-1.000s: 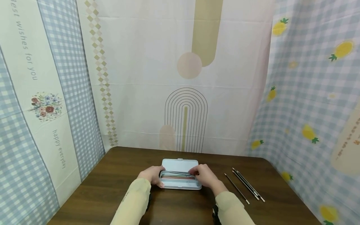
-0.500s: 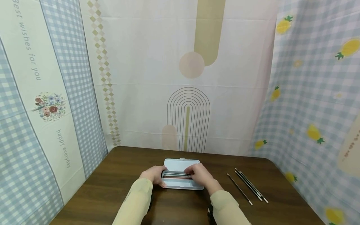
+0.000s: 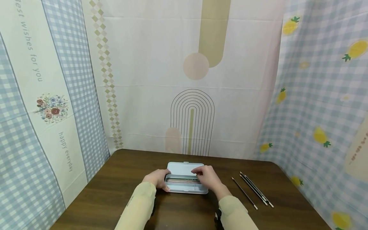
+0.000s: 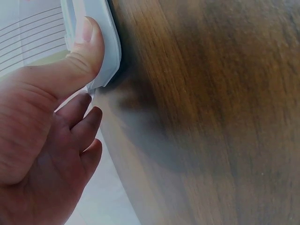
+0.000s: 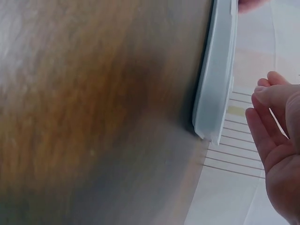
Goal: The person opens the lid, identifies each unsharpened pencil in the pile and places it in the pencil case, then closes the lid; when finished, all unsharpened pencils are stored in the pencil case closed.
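Note:
A pale blue pencil case (image 3: 187, 191) lies on the table with its lid (image 3: 181, 167) up at the back. Several pencils (image 3: 181, 180) rest lengthwise in its rear part. The left hand (image 3: 156, 179) grips the case's left end; in the left wrist view its thumb (image 4: 79, 58) presses the near side. Over the case's right end is the right hand (image 3: 210, 179), thumb and fingers loosely bent. In the right wrist view, this hand (image 5: 280, 140) shows nothing between its fingers and stands apart from the case wall (image 5: 216, 79).
To the right on the brown wooden table (image 3: 129, 163), a single dark pencil (image 3: 244, 193) lies slanted. Beside it is a small group of similar pencils (image 3: 254, 189) with white ends. Patterned cloths (image 3: 138, 64) hang behind and at both sides.
The right hand moved left over the pencils, then drew back right and up. The topmost pencil lay slanted earlier; now the pencils lie level in the case. The left hand stays put.

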Available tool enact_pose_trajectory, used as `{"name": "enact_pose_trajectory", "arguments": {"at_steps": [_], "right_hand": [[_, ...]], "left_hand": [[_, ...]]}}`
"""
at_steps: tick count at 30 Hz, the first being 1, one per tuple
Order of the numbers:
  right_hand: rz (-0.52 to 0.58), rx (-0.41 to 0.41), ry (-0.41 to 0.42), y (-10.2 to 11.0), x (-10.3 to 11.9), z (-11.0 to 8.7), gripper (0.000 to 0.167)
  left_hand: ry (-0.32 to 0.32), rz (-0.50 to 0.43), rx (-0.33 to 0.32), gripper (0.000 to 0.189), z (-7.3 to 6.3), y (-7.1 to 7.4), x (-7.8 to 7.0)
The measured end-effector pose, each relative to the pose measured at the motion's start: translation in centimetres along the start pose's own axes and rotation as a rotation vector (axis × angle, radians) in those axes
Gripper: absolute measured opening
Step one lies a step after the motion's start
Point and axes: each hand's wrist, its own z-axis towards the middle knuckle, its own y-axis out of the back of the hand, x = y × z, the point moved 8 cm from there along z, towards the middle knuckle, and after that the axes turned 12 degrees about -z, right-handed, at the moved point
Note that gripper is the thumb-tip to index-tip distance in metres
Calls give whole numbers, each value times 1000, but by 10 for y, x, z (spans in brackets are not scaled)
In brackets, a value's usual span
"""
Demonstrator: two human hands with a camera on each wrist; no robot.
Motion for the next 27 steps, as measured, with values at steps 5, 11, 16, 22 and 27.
{"name": "enact_pose_trajectory", "arguments": {"at_steps": [5, 11, 16, 22, 27], "right_hand": [[36, -9, -58, 6, -12, -4, 26], [68, -18, -180, 6, -33, -15, 27], [107, -19, -261, 3, -51, -22, 38], [251, 4, -348, -2, -65, -26, 54], [333, 44, -395, -1, -66, -30, 65]], "left_hand": [[0, -17, 4, 78, 1, -1, 2], [-7, -94, 22, 82, 3, -6, 10], [-39, -148, 35, 86, 5, -9, 18], [-99, -222, 51, 87, 6, -7, 20], [-143, -361, 37, 83, 8, 1, 19]]}}
